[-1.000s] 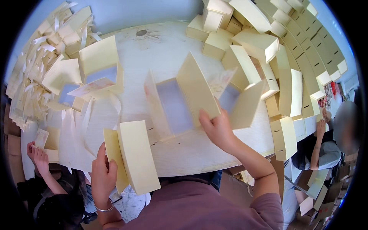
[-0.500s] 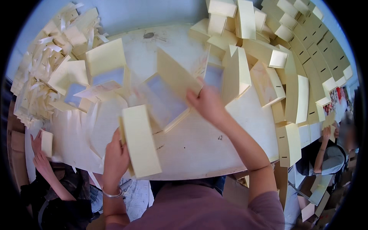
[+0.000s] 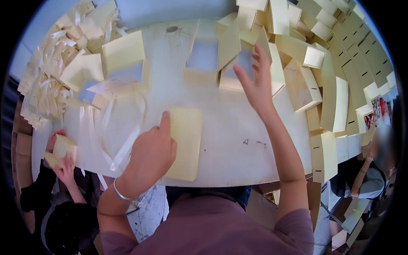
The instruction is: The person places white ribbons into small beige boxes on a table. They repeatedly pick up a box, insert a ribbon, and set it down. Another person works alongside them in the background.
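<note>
pale yellow flat box (image 3: 183,142) lies on the near part of the white table (image 3: 238,153), its near end right at the table's curved front rim. the table is the largest thing here, round-edged toward the person, with a bare stretch of top between the flat box and the open boxes further back; that bare stretch is the only free room, since everything else crowds in from the sides and back. a tall stack of folded yellow cartons (image 3: 340,85) walls in the right side, bending round to the near right edge, and a heap of smaller yellow pieces and white ribbons (image 3: 51,89) fills the left rim. at the back of the bare patch stand two open boxes with bluish insides (image 3: 204,57), side by side and touching. loose white ribbons (image 3: 123,140) trail over the left part of the top and hang off the front rim. the left hand (image 3: 151,155) rests curled on the flat box's left edge, forefinger stretched along it, pressing it down; a thin bracelet sits on the wrist. the right hand (image 3: 255,80) is raised with fingers spread, gripping nothing, just before the right open box. at the far left edge another person's hands (image 3: 63,159) hold a small yellow box (image 3: 61,148).
</note>
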`<move>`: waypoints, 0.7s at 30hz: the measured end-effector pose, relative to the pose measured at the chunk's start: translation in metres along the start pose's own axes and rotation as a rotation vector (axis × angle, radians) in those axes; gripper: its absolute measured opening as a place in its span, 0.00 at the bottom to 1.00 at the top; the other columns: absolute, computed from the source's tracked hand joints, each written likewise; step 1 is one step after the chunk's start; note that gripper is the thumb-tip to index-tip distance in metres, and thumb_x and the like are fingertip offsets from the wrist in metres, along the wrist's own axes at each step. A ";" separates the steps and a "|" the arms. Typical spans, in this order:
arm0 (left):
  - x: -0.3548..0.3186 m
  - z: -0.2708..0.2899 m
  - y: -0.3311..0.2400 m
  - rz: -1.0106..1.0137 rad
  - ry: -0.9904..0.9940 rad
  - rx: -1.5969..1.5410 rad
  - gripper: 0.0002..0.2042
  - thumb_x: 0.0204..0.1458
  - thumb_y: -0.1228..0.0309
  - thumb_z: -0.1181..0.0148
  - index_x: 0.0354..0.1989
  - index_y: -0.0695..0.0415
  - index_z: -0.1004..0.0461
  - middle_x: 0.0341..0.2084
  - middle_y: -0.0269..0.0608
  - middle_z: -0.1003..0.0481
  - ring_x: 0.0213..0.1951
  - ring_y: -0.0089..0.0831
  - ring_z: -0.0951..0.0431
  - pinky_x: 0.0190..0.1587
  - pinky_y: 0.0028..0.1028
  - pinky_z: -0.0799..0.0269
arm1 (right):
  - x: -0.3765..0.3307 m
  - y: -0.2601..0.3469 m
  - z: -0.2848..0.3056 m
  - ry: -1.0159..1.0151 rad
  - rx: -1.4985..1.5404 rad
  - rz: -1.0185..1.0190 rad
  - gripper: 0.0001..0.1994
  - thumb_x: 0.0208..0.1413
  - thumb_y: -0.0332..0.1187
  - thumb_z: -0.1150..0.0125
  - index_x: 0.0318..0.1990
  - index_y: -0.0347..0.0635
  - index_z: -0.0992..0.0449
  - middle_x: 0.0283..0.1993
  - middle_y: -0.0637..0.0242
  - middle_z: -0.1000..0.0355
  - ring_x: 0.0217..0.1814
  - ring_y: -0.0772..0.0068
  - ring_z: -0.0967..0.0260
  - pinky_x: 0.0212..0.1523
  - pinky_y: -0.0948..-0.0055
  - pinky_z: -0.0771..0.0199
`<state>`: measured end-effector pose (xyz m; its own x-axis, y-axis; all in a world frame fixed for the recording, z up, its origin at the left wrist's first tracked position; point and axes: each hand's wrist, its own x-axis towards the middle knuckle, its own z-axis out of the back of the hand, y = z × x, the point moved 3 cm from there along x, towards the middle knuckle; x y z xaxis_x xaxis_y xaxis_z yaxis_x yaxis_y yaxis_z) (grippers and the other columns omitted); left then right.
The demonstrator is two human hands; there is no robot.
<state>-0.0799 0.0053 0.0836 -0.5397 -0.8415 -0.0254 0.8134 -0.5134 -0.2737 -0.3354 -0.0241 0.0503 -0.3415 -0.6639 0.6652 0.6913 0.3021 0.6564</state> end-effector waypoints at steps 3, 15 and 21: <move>0.007 -0.006 -0.011 -0.069 0.000 -0.058 0.22 0.43 0.76 0.54 0.51 0.68 0.42 0.18 0.58 0.31 0.23 0.54 0.30 0.28 0.44 0.35 | -0.064 0.072 0.021 0.325 -0.095 0.274 0.31 0.41 0.36 0.37 0.55 0.40 0.41 0.56 0.47 0.45 0.58 0.48 0.47 0.55 0.59 0.44; -0.007 -0.047 0.031 0.124 0.077 -1.256 0.17 0.54 0.73 0.59 0.51 0.66 0.39 0.41 0.38 0.32 0.41 0.19 0.33 0.43 0.19 0.37 | -0.139 0.103 0.018 0.891 -0.660 0.233 0.45 0.37 0.58 0.43 0.54 0.25 0.43 0.59 0.39 0.50 0.63 0.43 0.54 0.59 0.50 0.53; -0.015 -0.059 0.025 0.162 0.058 -1.413 0.16 0.55 0.72 0.60 0.52 0.65 0.40 0.41 0.38 0.32 0.42 0.19 0.33 0.44 0.20 0.38 | -0.148 0.099 0.026 0.690 -0.477 0.250 0.39 0.42 0.50 0.43 0.52 0.22 0.43 0.54 0.36 0.43 0.55 0.41 0.43 0.53 0.52 0.41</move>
<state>-0.0643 0.0152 0.0209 -0.4994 -0.8479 -0.1780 -0.0123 0.2124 -0.9771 -0.2331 0.1220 0.0256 0.2102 -0.9290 0.3045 0.9399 0.2778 0.1987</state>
